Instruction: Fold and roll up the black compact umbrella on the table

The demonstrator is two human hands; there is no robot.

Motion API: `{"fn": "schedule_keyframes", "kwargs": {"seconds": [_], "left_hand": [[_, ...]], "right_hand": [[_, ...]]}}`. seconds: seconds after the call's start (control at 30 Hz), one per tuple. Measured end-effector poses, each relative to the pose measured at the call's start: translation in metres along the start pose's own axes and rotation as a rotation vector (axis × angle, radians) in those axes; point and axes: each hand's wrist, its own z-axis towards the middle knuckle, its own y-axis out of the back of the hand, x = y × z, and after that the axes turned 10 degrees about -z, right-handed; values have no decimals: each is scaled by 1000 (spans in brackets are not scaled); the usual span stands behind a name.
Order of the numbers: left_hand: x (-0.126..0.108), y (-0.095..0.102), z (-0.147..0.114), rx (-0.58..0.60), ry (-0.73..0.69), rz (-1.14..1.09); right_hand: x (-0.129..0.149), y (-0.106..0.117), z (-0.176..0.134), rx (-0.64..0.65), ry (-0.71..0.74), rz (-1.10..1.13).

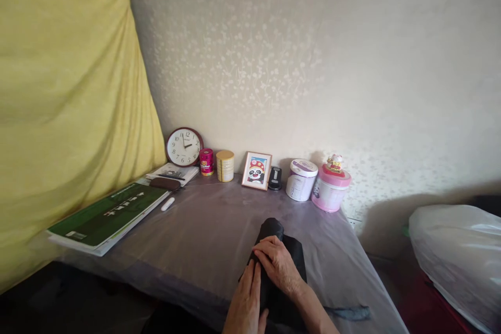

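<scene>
A black cloth (296, 253), partly rolled up, lies on the near part of the table. Its rounded roll points away from me, and a flat layer spreads out to the right. My right hand (277, 263) lies across the roll, fingers curled over its top. Lower down, my left hand (246, 295) holds the roll's left side, its fingers straight and close together and its thumb apart. The cloth's near end is partly hidden by my hands and forearms. Right of my right forearm lies a grey-blue strip (350, 313); whether it joins the cloth I cannot tell.
Along the wall stand a clock (185, 146), pink tin (206, 162), yellow tin (225, 166), framed panda picture (256, 170), black stapler-like object (275, 178), and two tubs (301, 181). A green book (111, 214), brown case (165, 183) and white marker (168, 204) lie left.
</scene>
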Motion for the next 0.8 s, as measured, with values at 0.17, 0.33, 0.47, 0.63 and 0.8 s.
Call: {"fn": "schedule_keyframes", "kwargs": {"seconds": [0.17,0.33,0.47,0.63,0.8], "left_hand": [[-11,3,5,60,156,-29],[-15,11,7,97,235,-94],[-17,15,7,133,237,-133],[-24,21,4,124,240,-100],[-29,29,-3,105,197,-126]], "right_hand": [[-18,-9,6,13,37,-61],[-42,-18,30,54,-55,-94],[-58,-23,45,28,-136,-103],[-75,-19,45,-88,-348,-188],[-98,5,5,-209,-589,-166]]}}
